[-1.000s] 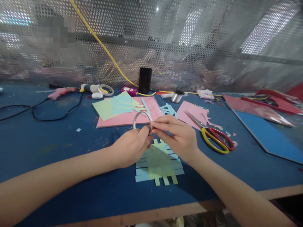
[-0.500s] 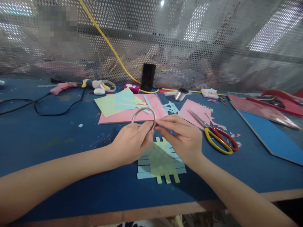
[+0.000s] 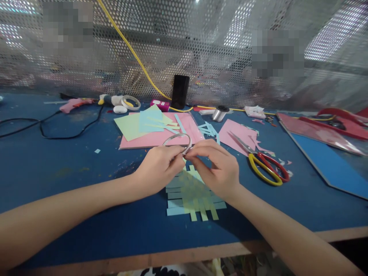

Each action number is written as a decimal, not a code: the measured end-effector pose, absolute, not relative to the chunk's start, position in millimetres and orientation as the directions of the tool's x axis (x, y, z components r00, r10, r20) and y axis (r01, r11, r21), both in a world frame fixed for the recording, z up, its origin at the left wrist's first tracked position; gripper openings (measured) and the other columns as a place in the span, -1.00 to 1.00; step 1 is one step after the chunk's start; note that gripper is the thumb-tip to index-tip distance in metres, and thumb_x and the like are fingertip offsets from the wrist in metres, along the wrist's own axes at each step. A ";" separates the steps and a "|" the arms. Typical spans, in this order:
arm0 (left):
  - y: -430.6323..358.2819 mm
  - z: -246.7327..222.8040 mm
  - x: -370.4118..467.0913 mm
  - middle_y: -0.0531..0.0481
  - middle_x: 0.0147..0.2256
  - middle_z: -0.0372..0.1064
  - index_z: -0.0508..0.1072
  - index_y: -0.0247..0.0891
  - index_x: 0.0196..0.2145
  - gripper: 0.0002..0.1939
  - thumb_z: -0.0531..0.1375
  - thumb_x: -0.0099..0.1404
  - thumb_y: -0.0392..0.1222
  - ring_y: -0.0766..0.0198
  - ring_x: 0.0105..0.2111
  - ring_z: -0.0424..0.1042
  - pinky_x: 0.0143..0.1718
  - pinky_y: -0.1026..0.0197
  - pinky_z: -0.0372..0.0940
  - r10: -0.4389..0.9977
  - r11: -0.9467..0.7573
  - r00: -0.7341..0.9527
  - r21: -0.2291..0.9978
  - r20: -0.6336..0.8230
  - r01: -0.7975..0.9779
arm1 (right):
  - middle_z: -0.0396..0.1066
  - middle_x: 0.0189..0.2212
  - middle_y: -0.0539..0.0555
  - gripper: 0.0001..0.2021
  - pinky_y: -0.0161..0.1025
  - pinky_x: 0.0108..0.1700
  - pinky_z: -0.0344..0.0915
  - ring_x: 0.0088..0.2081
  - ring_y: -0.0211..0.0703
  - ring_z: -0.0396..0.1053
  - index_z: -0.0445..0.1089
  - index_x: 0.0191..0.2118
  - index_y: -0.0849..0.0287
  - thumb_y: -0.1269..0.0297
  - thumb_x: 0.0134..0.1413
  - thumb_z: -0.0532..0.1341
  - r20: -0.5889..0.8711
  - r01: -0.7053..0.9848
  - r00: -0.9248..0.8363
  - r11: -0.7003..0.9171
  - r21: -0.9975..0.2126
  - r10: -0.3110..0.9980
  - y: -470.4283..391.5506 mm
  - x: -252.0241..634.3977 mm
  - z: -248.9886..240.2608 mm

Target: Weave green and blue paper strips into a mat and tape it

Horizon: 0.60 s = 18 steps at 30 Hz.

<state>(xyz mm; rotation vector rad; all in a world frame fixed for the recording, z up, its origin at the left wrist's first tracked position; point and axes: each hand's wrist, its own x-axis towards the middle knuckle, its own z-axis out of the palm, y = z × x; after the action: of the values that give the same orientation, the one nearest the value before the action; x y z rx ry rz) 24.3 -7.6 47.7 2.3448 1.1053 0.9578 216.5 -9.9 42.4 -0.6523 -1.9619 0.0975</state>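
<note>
A thin, pale roll of tape (image 3: 188,142) is held up over the middle of the table. My left hand (image 3: 161,168) is closed on its lower side, thumb and fingers pressed together. My right hand (image 3: 217,166) pinches at the near right edge of the roll, its fingertips meeting the left ones; whether a loose tape end is between them is too small to tell. Under my hands lies a woven mat of paper strips (image 3: 197,197), blue ones crossed with yellow-green ones. Its upper part is partly hidden by my hands.
Scissors (image 3: 264,168) with yellow and red handles lie at right, on pink paper (image 3: 234,134). Behind are paper sheets (image 3: 129,128), blue strips (image 3: 208,129), a wire spool (image 3: 220,114) and a phone (image 3: 180,92). A pink glue gun (image 3: 76,105) and its black cord lie left.
The roll of tape has tipped flatter and moved slightly right and down. My right hand has shifted a little left, and my fingertips have come closer together.
</note>
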 end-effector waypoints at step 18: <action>27.4 86.1 -27.9 0.03 -0.52 0.23 0.36 -0.24 -0.53 -0.64 0.02 0.42 -0.14 0.10 -0.35 0.48 -0.15 0.03 0.34 0.797 -0.498 0.431 0.056 0.423 0.865 | 0.64 -0.35 0.05 -0.96 -0.29 -0.27 0.41 -0.28 -0.19 0.61 0.42 -0.22 0.15 0.34 0.31 0.24 0.195 0.380 -0.635 0.522 -0.764 0.748 7.8 235.1 52.1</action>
<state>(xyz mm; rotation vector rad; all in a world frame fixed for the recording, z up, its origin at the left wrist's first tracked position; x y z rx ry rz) -27.9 27.4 86.1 2.7973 1.6408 0.6705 235.1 7.8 52.1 -0.9167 -2.2541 0.9556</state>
